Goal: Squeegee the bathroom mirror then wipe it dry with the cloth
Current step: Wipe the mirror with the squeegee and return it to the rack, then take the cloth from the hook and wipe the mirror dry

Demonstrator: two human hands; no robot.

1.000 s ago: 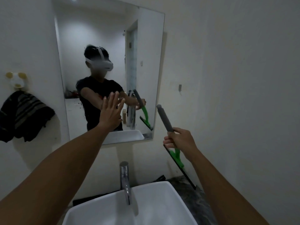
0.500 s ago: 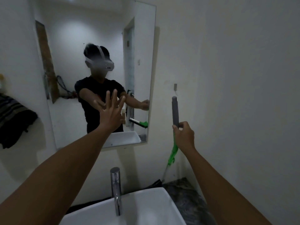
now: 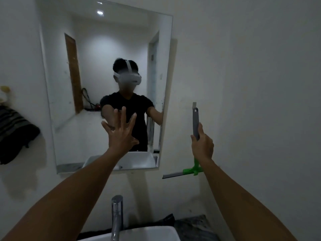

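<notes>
Since a second ago the squeegee [image 3: 194, 153] has swung from a slanted, blade-low carry beside the mirror [image 3: 97, 87] to an upright hold, its blade now level and just right of the mirror's lower right corner. The view has also shifted, so the mirror fills more of the frame.

As a judgement, the task is barely begun: the blade is off the glass, against the wall side, and no wiped band or streak can be made out on the mirror. The squeegee passes and the whole drying step appear to remain. A dark striped cloth [image 3: 15, 134] hangs on the wall left of the mirror, untouched; whether it is the drying cloth I cannot tell.

The right hand [image 3: 202, 146] is raised right of the mirror, fingers curled round the grey handle, thumb along it, green neck and blade hanging below the fist. The left hand [image 3: 121, 131] reaches toward the mirror's lower middle with fingers spread wide and straight, holding nothing; whether the fingertips touch the glass is unclear. A tap [image 3: 116, 216] and white basin [image 3: 156, 234] sit below the mirror.
</notes>
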